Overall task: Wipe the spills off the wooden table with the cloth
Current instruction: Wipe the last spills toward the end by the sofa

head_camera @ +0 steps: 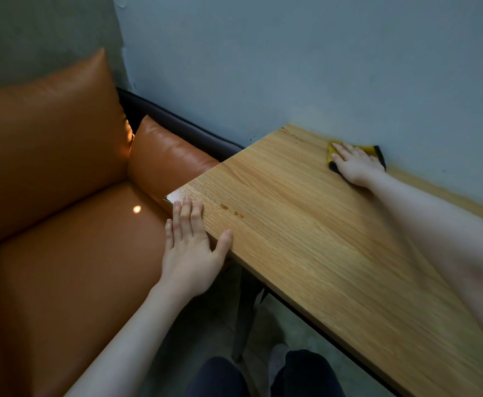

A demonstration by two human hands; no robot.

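The wooden table (306,224) runs from the middle to the lower right, its far side against the wall. A yellow cloth with a black edge (373,151) lies at the table's far edge by the wall. My right hand (355,164) presses flat on the cloth, fingers spread over it. Two small amber spill drops (231,211) sit near the table's near-left corner. My left hand (191,242) rests flat on the table's near edge beside that corner, fingers apart, holding nothing, a short way left of the drops.
An orange leather sofa (62,224) with cushions stands to the left, touching the table's end. A blue-grey wall (320,67) backs the table. Below the table edge are a metal table leg (246,316), the floor and my knees (263,376).
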